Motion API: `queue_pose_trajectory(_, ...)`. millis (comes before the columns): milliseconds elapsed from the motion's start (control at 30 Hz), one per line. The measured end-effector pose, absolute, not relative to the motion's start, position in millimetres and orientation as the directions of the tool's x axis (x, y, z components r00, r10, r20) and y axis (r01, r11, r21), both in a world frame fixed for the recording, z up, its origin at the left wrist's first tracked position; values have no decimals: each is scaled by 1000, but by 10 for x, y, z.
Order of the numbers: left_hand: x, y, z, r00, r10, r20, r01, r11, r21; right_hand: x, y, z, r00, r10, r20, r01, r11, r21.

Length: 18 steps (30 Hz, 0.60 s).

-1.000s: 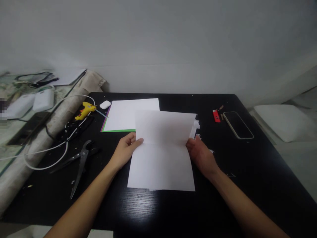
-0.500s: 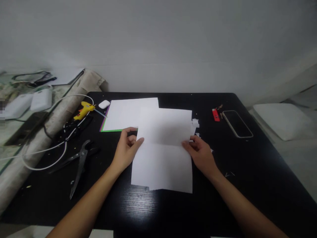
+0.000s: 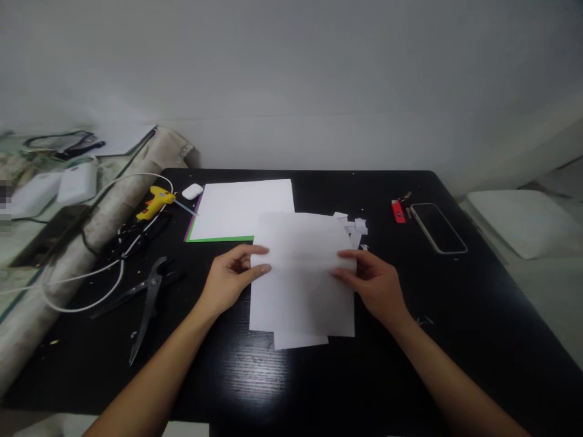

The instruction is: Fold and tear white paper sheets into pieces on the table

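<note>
A white sheet of paper point(image 3: 303, 291) with a crosswise crease is held over the middle of the black table. My left hand point(image 3: 232, 273) pinches its left edge at the crease, thumb in front and fingers behind. At the same height on the right edge, my right hand point(image 3: 373, 279) pinches it too. Below the sheet, the lower end of another white paper point(image 3: 300, 342) sticks out. Small white paper scraps point(image 3: 357, 229) show just past the sheet's upper right corner.
A stack of paper point(image 3: 241, 209), white on top with coloured edges, lies at the back left. Left of it are a yellow glue gun point(image 3: 156, 203), a white case point(image 3: 192, 192), metal shears point(image 3: 149, 297) and a white cable point(image 3: 119, 279). A red lighter point(image 3: 398, 212) and phone point(image 3: 438, 227) lie right.
The sheet's top edge has come down toward me, and its bottom edge has risen, so more of the paper beneath and the scraps shows. Both hands now pinch at the crease.
</note>
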<state>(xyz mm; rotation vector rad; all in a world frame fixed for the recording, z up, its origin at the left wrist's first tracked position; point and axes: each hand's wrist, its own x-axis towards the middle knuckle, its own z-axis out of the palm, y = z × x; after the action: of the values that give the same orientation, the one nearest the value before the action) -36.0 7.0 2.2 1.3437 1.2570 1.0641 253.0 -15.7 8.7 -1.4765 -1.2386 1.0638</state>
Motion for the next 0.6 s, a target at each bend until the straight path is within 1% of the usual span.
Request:
queue_pose_trajectory(133, -369, 68, 61, 50, 999, -13, 192, 3, 981, 2522, -177, 93, 167, 986, -25, 254, -68, -965)
queue_pose_trajectory(267, -376, 49, 123, 27, 997, 78, 292, -83, 953, 2524, -183, 106, 186, 982, 29, 289, -27, -957)
queue_pose_trajectory(367, -377, 37, 175, 36, 993, 115, 295, -120, 948, 2522, -189, 148, 167, 983, 77, 293, 25, -956)
queue_pose_trajectory(467, -363, 30, 240, 42, 991, 131, 239, -137, 961, 2508, -198, 185, 165, 970, 181, 336, 117, -935)
queue_pose_trajectory(600, -335, -5, 354, 11, 976, 216, 197, -214, 957, 2496, -213, 250, 209, 913, 349, 430, 235, -872)
